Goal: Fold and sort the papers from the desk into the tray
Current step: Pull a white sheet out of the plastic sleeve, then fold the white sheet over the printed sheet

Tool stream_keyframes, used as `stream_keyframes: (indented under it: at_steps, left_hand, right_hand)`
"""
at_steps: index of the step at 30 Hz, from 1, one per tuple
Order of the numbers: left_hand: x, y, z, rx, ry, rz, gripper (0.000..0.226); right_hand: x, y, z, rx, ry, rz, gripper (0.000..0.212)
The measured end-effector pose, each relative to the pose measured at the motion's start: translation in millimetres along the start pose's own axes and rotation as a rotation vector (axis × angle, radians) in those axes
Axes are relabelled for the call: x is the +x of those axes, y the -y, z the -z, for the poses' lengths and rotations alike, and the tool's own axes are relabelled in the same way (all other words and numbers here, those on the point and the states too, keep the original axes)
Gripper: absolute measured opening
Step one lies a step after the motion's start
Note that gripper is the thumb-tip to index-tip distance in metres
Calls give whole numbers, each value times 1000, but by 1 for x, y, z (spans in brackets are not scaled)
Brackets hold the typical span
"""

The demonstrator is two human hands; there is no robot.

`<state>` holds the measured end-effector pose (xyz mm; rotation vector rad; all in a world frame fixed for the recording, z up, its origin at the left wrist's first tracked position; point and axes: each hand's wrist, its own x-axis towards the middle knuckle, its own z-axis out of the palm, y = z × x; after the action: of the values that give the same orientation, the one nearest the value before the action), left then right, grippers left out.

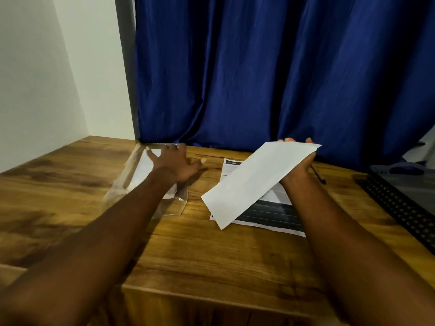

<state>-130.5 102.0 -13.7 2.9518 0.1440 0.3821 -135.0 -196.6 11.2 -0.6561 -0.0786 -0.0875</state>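
Observation:
A folded white paper (256, 182) is held tilted above the desk by my right hand (299, 170), whose fingertips show over its far edge. Under it lies a printed sheet (273, 215) with dark bands, flat on the wooden desk (211, 255). To the left stands a clear plastic tray (131, 175) with a white paper inside. My left hand (176, 165) reaches over the tray's right side with fingers spread and holds nothing.
A blue curtain (270, 74) hangs along the desk's far edge. A dark perforated basket (404, 194) sits at the right edge. A pen (319, 176) lies behind my right wrist. A white wall (47, 78) closes off the left side.

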Motion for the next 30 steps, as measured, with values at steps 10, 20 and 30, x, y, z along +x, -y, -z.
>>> stream_keyframes:
  at_steps: [10, 20, 30]
  left_hand:
    - [7, -126, 19, -765, 493, -302, 24]
    - [48, -118, 31, -384, -72, -284, 37]
    - [40, -76, -49, -204, -48, -257, 53]
  right_hand:
    - [18, -1, 25, 68, -23, 87, 45]
    - [48, -1, 61, -830, -210, 187, 18]
    - [43, -24, 63, -2203, 403, 149, 74]
